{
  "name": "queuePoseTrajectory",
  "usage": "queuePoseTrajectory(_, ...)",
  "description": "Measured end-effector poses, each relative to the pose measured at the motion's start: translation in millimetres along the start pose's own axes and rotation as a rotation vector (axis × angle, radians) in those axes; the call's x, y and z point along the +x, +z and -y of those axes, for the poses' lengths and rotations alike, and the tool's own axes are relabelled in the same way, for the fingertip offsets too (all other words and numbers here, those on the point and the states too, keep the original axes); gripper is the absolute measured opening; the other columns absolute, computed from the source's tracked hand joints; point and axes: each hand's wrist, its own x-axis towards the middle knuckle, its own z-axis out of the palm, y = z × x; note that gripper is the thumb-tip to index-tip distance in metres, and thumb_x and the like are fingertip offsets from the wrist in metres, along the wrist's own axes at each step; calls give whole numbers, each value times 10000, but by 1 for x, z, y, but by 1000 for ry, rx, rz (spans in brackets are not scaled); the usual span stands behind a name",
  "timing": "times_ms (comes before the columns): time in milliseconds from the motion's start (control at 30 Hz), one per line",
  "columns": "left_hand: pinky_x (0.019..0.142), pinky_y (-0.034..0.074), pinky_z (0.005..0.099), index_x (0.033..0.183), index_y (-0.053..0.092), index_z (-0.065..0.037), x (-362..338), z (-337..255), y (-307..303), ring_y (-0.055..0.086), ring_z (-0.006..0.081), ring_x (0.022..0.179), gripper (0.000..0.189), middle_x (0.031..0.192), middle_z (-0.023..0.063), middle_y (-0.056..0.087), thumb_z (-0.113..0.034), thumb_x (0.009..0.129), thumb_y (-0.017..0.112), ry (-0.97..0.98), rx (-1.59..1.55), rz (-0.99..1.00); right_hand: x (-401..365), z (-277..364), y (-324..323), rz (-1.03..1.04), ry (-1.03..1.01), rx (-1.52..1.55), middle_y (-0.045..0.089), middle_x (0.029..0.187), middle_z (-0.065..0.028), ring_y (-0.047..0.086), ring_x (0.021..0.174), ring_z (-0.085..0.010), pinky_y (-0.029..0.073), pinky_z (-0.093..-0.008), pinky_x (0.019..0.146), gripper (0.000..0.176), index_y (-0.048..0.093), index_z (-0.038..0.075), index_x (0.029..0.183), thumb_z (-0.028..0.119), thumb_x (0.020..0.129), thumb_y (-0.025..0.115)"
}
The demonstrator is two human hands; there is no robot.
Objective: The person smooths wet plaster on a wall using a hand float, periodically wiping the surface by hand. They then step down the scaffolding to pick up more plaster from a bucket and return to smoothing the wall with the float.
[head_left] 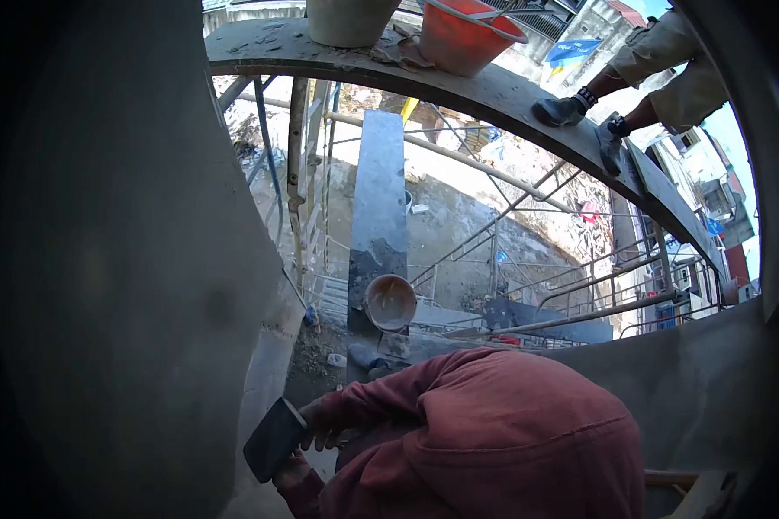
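Two hands at a dark block beside the curved wall

The right hand (318,424) and left hand (292,471) meet the block (274,439) along its near edge, left of the red sleeves (493,415); it hides part of each grip, so I cannot tell how closed they are. The wall (147,285) bounds the left. A bucket (390,303) spans much of the narrow plank (378,186), with open gaps either side. Scaffold bars (519,183) cross the right-hand gap. Beyond, a person's feet (558,111) stand on the curved ledge (528,102).
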Motion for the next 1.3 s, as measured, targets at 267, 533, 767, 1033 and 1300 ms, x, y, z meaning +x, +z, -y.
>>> queuePoseTrajectory(267, 1059, 383, 461, 1264, 535, -26, 49, 61, -23, 485, 260, 1249, 387, 1373, 126, 500, -172, 910, 478, -319, -48, -61, -41, -2, -67, -416, -257, -227, 646, 1001, -103, 638, 886, -208, 529, -359, 693, 291, 624, 118, 1124, 169, 839, 600)
queuePoseTrajectory(533, 886, 492, 345, 1378, 286, -85, 60, 163, 1, 505, 285, 1134, 758, 1256, 139, 435, 166, 713, 548, -730, 730, -601, -101, -59, -262, -1300, -497, -225, 684, 1027, -125, 634, 970, -220, 487, -330, 851, 414, 605, 22, 1162, 65, 753, 653)
queuePoseTrajectory(767, 1027, 366, 369, 1364, 308, -59, 10, 162, -43, 458, 276, 1187, 607, 1306, 144, 414, 13, 846, 616, -722, 1222, -518, -150, -100, -386, -1639, 172, -411, 650, 1098, -196, 590, 1095, -362, 454, -366, 915, 493, 576, 114, 1225, 119, 740, 662)
queuePoseTrajectory(1033, 1039, 337, 367, 1303, 388, -48, 11, 184, -68, 447, 254, 1210, 523, 1295, 125, 434, 26, 834, 608, -667, 1282, -595, -110, -99, -469, -1597, 218, -610, 632, 1075, -215, 581, 1070, -389, 463, -410, 897, 477, 574, 77, 1188, 110, 722, 671)
queuePoseTrajectory(1300, 1040, 333, 414, 1318, 391, -54, 46, 221, -102, 439, 262, 1210, 601, 1317, 113, 429, -6, 766, 624, -666, 984, -900, -51, -72, -559, -1744, 579, -874, 590, 1120, -172, 592, 1057, -360, 481, -429, 910, 426, 526, 61, 1200, 129, 791, 623)
